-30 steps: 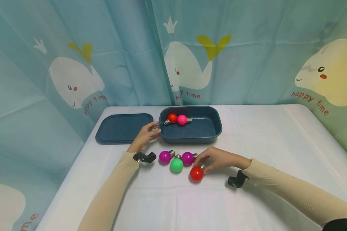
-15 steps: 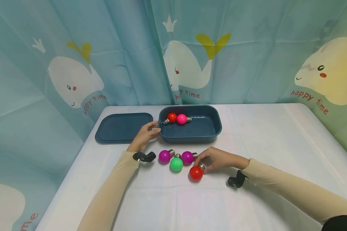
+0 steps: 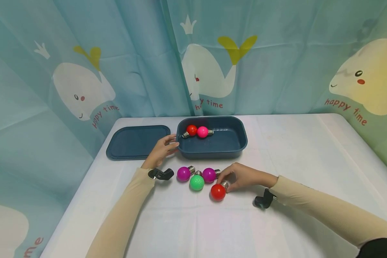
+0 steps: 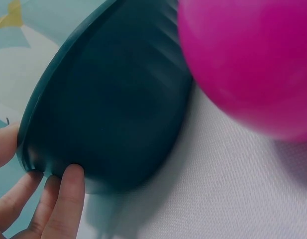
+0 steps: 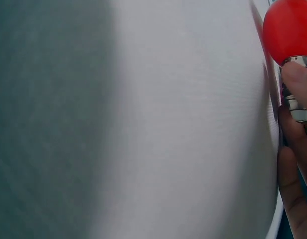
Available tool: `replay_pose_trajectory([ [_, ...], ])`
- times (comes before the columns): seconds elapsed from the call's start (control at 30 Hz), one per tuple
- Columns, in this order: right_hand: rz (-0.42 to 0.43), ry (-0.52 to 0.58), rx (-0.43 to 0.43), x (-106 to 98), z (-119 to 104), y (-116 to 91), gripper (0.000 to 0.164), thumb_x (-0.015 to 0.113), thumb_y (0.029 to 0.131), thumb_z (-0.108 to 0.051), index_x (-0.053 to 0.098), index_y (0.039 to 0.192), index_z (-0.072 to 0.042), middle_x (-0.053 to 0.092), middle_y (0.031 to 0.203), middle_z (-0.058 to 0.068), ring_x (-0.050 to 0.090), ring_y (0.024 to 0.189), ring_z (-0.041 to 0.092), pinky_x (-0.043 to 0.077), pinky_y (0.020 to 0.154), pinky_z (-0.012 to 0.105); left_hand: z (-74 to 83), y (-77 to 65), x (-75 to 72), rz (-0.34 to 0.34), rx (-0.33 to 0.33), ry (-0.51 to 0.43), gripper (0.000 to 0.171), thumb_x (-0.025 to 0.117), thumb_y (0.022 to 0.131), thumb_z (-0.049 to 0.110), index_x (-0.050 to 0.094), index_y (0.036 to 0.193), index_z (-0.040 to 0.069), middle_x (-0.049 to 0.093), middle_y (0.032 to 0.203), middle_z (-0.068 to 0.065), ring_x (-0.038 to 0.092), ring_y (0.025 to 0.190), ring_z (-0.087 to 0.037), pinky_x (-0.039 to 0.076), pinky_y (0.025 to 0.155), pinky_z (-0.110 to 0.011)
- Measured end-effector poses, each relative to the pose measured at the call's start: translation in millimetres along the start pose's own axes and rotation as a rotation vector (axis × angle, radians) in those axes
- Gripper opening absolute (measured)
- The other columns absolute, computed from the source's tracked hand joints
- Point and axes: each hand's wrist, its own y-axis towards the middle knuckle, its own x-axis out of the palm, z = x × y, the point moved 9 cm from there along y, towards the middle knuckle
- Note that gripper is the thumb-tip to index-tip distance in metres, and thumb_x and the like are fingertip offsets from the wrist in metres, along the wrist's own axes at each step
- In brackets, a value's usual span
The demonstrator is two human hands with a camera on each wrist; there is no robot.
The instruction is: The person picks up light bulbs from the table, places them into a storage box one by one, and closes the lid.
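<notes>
My right hand [image 3: 244, 175] pinches the silver screw base of a red light bulb [image 3: 218, 192] between thumb and fingers, close over the white cloth. In the right wrist view, the thumb lies on the base just below the red globe [image 5: 288, 30]. My left hand [image 3: 160, 150] touches the left end of a dark blue box [image 3: 213, 155], its straight fingers against the outer wall [image 4: 108, 109] and thumb at the rim. A red bulb [image 3: 191, 130] and a pink bulb [image 3: 202, 132] lie inside the box. Two purple bulbs, one left [image 3: 183, 174] and one right [image 3: 209, 175], flank a green bulb [image 3: 197, 182] before it.
The box's flat dark blue lid [image 3: 135, 142] lies on the cloth behind the left hand. A blue curtain [image 3: 142, 71] printed with whales hangs along the table's far edge and left side. Black straps with camera mounts sit on both wrists.
The scene shifts up very slightly in the head view. Both hands keep their holds, the left at the box and the right on the red bulb, which barely moves.
</notes>
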Motion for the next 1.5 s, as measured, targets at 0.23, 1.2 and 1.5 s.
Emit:
replay_pose_trajectory([
  [0.23, 0.017, 0.066, -0.019, -3, 3, -3, 0.03, 0.078, 0.073, -0.008, 0.071, 0.102, -0.008, 0.072, 0.101, 0.005, 0.063, 0.094, 0.004, 0.053, 0.088, 0.023, 0.8, 0.5, 0.1, 0.002, 0.001, -0.009, 0.055, 0.051, 0.095, 0.004, 0.029, 0.145, 0.001, 0.033, 0.145, -0.023, 0.044, 0.123, -0.03, 0.04, 0.109, -0.045],
  [1.2, 0.005, 0.203, 0.071, -13, 11, -13, 0.032, 0.076, 0.078, -0.012, 0.069, 0.107, -0.003, 0.07, 0.107, 0.012, 0.065, 0.092, 0.003, 0.056, 0.083, 0.02, 0.4, -0.9, 0.9, 0.001, -0.006, -0.016, 0.055, 0.05, 0.095, 0.003, 0.029, 0.145, 0.001, 0.033, 0.145, -0.023, 0.042, 0.126, -0.031, 0.04, 0.109, -0.045],
  [1.5, 0.022, 0.156, 0.084, -23, 8, -17, 0.031, 0.076, 0.078, -0.014, 0.069, 0.107, -0.004, 0.071, 0.104, 0.01, 0.065, 0.088, 0.005, 0.055, 0.082, 0.018, 0.4, -1.3, 0.1, -0.003, 0.009, -0.011, 0.055, 0.05, 0.095, 0.003, 0.029, 0.145, 0.0, 0.033, 0.145, -0.024, 0.043, 0.125, -0.03, 0.04, 0.109, -0.046],
])
